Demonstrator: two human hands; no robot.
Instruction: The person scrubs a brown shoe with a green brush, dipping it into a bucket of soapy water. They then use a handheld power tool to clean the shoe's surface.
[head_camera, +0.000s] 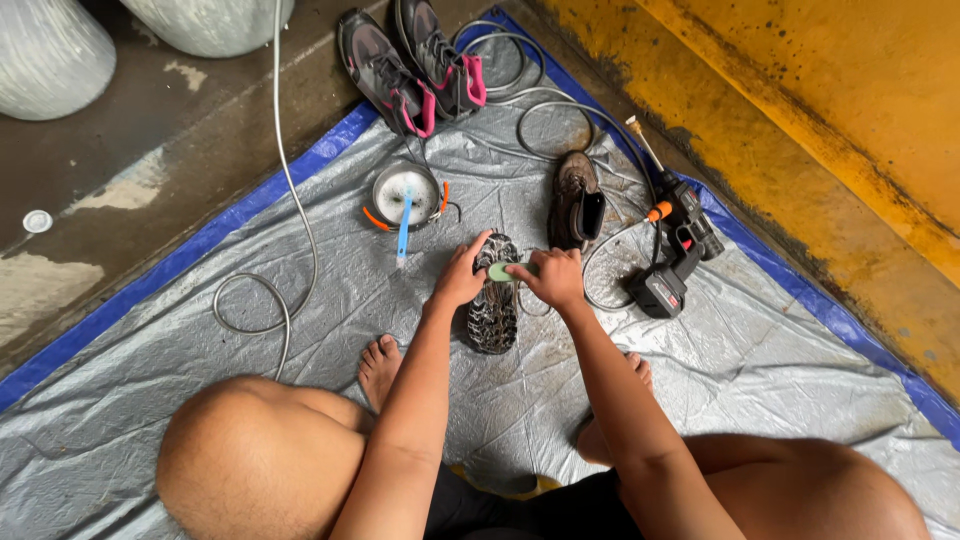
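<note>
Bare knees at bottom of frame, both forearms reaching up toward centre. Bare feet (380, 362) on grey tarp (780, 350), just below the hands. Left hand (460, 280) at centre, fingers clenched around the edge of a muddy shoe (494, 300) lying sole-up on the tarp. Right hand (550, 278) just right of it, fingers pinching a small green brush (500, 271) pressed against the upper part of the sole. Right of the hands: black cordless sprayer (672, 255) with orange fitting, resting on the tarp, grey hose (275, 230) looping away across to the left side. Just above the hands: second dirty brown shoe (577, 200), on its side. Upper centre-left: round metal bowl (405, 193) with suds, blue-handled brush (403, 228) leaning out of it. Top centre: pair of grey-and-pink sneakers (410, 65) at the tarp's blue edge. Upper left corner: two pale ribbed containers (50, 55) on bare concrete floor. Upper right: stained yellow wall (820, 90).
</note>
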